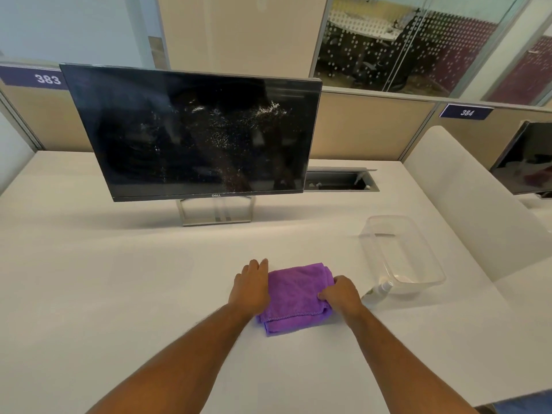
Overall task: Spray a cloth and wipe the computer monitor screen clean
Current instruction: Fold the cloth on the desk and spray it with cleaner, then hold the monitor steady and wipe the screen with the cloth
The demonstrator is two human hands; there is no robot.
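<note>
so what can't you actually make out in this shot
- Spray bottle, head view: its lower body is hidden behind the right hand and blurred against the clear plastic tub.
- Purple cloth: both side edges are covered by the left hand and the right hand.
- Second monitor: cut off by the right edge.

My forearms: two, bare from elbow to wrist, no sleeves in view, fine hair along both. My left hand (pixel 251 286) and right hand (pixel 340 294): bare, ungloved. A strip of blue fabric shows at the frame's lower right corner.
</note>
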